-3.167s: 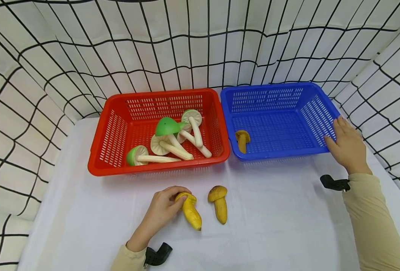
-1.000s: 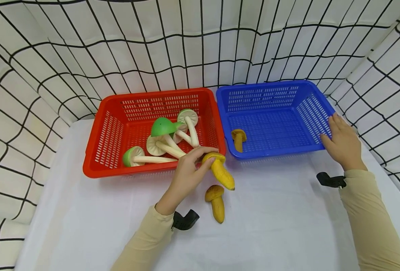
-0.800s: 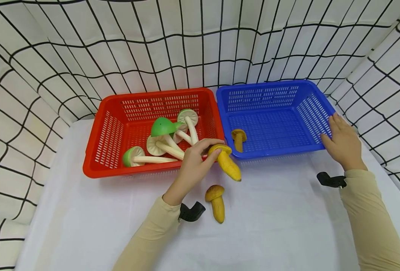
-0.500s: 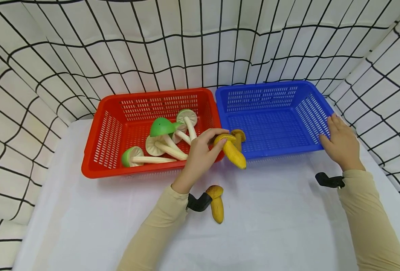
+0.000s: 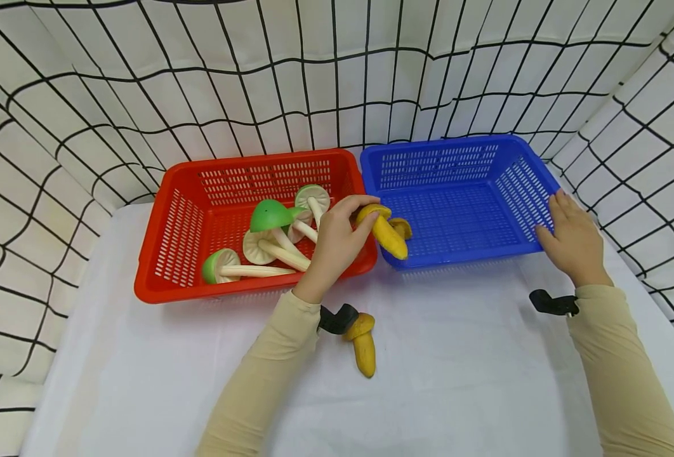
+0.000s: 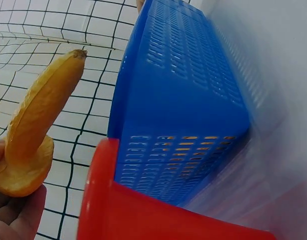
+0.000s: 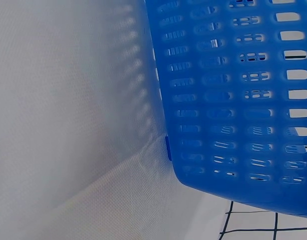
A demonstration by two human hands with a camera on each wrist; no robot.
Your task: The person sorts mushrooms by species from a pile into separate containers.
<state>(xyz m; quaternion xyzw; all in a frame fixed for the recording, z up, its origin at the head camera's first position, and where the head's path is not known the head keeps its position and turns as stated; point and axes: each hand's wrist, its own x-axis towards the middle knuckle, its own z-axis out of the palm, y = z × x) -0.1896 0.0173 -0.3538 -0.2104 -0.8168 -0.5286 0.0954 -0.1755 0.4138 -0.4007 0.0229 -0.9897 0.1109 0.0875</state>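
My left hand (image 5: 339, 241) pinches a yellow mushroom (image 5: 389, 236) by its cap, above the left end of the blue basket (image 5: 457, 259). In the left wrist view the held mushroom (image 6: 43, 115) appears raised over the basket rims, stem tip up in the picture. Behind it in the head view, a brownish-yellow mushroom (image 5: 402, 226) in the blue basket is partly hidden. My right hand (image 5: 574, 240) rests on the blue basket's right rim, fingers extended. Another yellow mushroom (image 5: 364, 348) lies on the white table, its cap edge partly covered by the left wrist camera.
The red basket (image 5: 185, 294) stands left of the blue one, holding several green-capped mushrooms (image 5: 270, 216) with white stems. White cloth with a black grid net (image 5: 337, 76) rises behind and beside the table. The white tabletop (image 5: 457, 368) extends in front.
My left hand has picked the yellow mushroom up from the table and carried it up and right, past the red basket, to the blue basket. The right hand stays on the rim.
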